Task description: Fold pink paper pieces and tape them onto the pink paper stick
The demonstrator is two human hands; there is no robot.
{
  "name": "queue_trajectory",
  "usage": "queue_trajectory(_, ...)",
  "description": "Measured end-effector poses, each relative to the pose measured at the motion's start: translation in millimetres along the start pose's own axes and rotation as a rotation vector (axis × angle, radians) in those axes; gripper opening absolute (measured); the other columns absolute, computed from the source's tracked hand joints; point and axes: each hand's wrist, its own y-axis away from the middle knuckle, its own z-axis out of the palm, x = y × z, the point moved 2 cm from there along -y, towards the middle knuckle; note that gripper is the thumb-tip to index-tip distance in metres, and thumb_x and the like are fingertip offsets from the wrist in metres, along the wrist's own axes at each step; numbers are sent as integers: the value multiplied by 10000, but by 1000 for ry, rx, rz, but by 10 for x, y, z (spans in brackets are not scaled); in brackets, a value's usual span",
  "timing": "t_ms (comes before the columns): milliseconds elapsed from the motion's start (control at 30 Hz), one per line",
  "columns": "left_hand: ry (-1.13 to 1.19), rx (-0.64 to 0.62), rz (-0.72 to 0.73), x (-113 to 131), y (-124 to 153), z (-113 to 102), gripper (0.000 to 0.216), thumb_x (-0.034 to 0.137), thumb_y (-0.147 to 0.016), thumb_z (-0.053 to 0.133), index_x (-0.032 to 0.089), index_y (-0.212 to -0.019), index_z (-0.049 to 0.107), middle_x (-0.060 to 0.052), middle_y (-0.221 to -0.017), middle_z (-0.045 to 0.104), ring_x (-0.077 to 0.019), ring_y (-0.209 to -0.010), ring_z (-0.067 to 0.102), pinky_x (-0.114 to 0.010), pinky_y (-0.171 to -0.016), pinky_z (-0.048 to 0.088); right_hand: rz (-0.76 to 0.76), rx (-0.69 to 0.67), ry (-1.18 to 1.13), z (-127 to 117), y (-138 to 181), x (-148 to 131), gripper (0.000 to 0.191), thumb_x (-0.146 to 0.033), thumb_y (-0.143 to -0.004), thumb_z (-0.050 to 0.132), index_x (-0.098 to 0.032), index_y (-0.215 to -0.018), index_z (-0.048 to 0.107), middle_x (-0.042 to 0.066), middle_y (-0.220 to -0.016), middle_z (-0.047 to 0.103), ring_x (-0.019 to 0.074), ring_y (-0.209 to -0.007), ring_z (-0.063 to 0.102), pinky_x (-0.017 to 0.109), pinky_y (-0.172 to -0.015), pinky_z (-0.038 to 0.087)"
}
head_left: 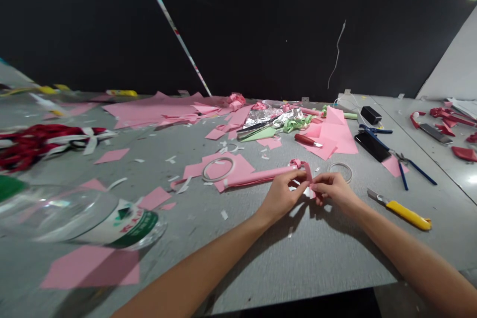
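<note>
Leaning over a grey table (231,263), a person works with two bare hands just right of the frame's centre. Both forearms reach in from the bottom edge. The left hand (279,195) and the right hand (334,189) nearly meet, thumb and fingertips of each drawn closed on a small pink paper strip (308,174), which stands up between them; from where I stand, I cannot tell how its lower end is folded. A pink paper roll (257,178) extends leftward from behind the left hand. Near the roll's left end, a ring of tape (218,179) lies on pink paper at the middle of the frame; a second tape ring (340,163) sits just beyond the right hand.

On the right side rest a yellow cutter (409,215) with its blade out, blue-handled pliers (402,159) and a black phone (372,145). Above centre are a red-handled knife (306,140), crumpled foil (263,117) and scattered pink sheets (145,108). A clear bottle (74,211) lies on its side at lower left, below a blurred red and white bundle (48,141). A black panel (261,30) fills most of the top.
</note>
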Motion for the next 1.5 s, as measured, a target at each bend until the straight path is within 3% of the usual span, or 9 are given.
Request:
queue_trajectory(133, -1, 11, 41, 13, 26, 14, 116, 256, -923, 662, 193, -897, 756, -41, -902, 781, -205, -824, 731, -319, -813, 566, 5, -23, 18, -2, -15, 33, 427, -527, -780, 888, -127, -804, 741, 51, -638, 699, 126, -497, 635, 237, -490, 485)
queue_trajectory(267, 17, -15, 14, 38, 39, 21, 162, 260, -912, 662, 185, -967, 795, -64, -969, 816, -222, -874, 747, -329, -832, 574, -25, -45, 56, -16, -25, 32, 477, -581, -780, 893, -135, -762, 723, 36, -594, 673, 110, -449, 587, 220, -436, 423)
queue_trajectory(433, 132, -65, -31, 38, -4, 12, 248, 336, -924, 666, 160, -1006, 821, -100, -1048, 837, -255, -968, 758, -348, -886, 581, -49, -73, 43, -22, -11, 12, 452, -549, -795, 882, -138, -722, 712, 24, -544, 643, 108, -426, 565, 217, -417, 409)
queue_trajectory(833, 65, -12, -17, 42, 14, 10, 218, 344, -920, 678, 165, -947, 799, -59, -897, 813, -214, -822, 746, -304, -771, 579, 68, -131, 24, -19, 12, 7, 344, -409, -794, 840, -142, -656, 674, 36, -543, 647, 98, -418, 552, 200, -408, 394)
queue_trajectory(1067, 33, 76, -6, 31, 2, 2, 223, 344, -875, 700, 189, -939, 848, -82, -1005, 860, -259, -944, 790, -352, -893, 602, 77, -156, 42, 21, 57, -33, 345, -408, -830, 815, -138, -669, 673, 43, -567, 658, 92, -413, 537, 203, -404, 393)
queue_trajectory(1233, 79, 24, -72, 18, -11, -18, 293, 392, -892, 701, 164, -992, 855, -93, -980, 858, -243, -820, 776, -332, -759, 607, 64, -154, 64, 23, 67, -56, 344, -386, -833, 800, -148, -632, 654, 23, -538, 625, 90, -417, 522, 200, -404, 404)
queue_trajectory(1400, 28, 78, -38, 30, 3, -41, 288, 368, -888, 703, 185, -1025, 878, -90, -1069, 864, -271, -1001, 788, -366, -937, 603, 58, -177, 89, 38, 70, -53, 334, -365, -830, 781, -155, -618, 630, 38, -543, 649, 87, -393, 519, 201, -396, 401)
queue_trajectory(1500, 44, 30, -77, 35, 4, -48, 335, 387, -904, 687, 159, -1062, 875, -77, -924, 860, -239, -820, 778, -337, -802, 605, 60, -189, 99, 47, 71, -50, 335, -372, -824, 780, -164, -613, 623, 37, -537, 650, 92, -387, 522, 206, -396, 419)
